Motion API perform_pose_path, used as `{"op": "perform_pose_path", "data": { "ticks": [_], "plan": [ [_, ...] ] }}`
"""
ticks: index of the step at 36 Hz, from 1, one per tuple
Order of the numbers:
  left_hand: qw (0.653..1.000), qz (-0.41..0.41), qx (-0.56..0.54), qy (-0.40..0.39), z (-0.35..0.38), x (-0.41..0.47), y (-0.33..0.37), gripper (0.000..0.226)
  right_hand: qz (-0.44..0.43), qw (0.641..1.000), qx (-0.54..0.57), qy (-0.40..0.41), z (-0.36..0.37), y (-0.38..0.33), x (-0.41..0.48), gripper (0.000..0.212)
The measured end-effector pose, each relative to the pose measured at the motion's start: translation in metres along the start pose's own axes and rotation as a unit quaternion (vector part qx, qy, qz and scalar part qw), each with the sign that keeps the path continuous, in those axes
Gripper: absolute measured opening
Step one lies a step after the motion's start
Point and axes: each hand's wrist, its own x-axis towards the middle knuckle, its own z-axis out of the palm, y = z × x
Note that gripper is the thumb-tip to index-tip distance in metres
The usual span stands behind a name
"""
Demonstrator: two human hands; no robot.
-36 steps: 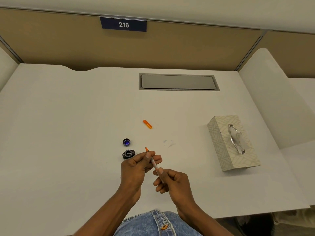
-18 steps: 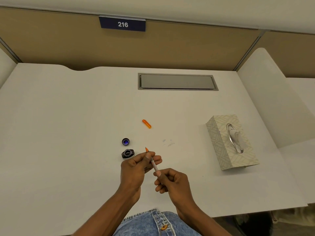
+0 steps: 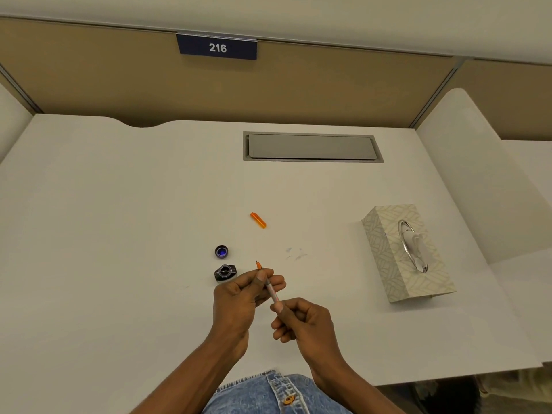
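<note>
Both hands hold a thin pen (image 3: 272, 292) with an orange tip that points away from me over the white desk (image 3: 119, 234). My left hand (image 3: 242, 297) pinches the pen near its tip. My right hand (image 3: 301, 321) grips its rear end. The pen's orange cap (image 3: 258, 220) lies loose on the desk further back. A small open ink bottle (image 3: 225, 272) stands just left of my left hand, touching or nearly touching its fingers. The bottle's lid (image 3: 221, 251), blue inside, lies behind it.
A patterned tissue box (image 3: 406, 252) stands to the right. A grey cable hatch (image 3: 312, 147) is set into the desk at the back. Faint ink smudges (image 3: 295, 253) mark the desk right of the pen tip. A white divider (image 3: 478, 174) bounds the right side.
</note>
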Motion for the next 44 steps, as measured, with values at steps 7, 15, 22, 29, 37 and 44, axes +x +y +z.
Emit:
{"op": "perform_pose_path", "data": {
  "ticks": [7,15,22,29,37,44],
  "plan": [
    [1.000,0.003,0.006,0.001,0.0012,0.0002,0.0020,0.021,0.000,1.000,0.001,0.001,0.0007,-0.0015,0.0007,0.028],
    [1.000,0.003,0.002,0.003,0.0010,0.0001,0.0034,0.019,-0.002,1.000,-0.007,-0.002,0.0010,-0.0023,0.0024,0.018],
    [1.000,0.004,-0.001,0.008,0.0002,0.0011,0.0034,0.020,-0.003,1.000,0.008,-0.004,0.0017,-0.0004,0.0028,0.028],
    [1.000,0.004,0.006,0.007,-0.0009,0.0007,0.0034,0.020,-0.003,1.000,0.007,-0.008,0.0014,0.0011,0.0024,0.018],
    [1.000,0.003,0.009,0.009,-0.0021,0.0010,0.0027,0.020,-0.005,1.000,0.005,-0.009,0.0016,0.0029,0.0010,0.023],
    [1.000,0.000,0.007,0.005,-0.0023,0.0008,0.0024,0.019,-0.005,1.000,0.005,-0.007,0.0011,0.0025,0.0018,0.015]
  ]
}}
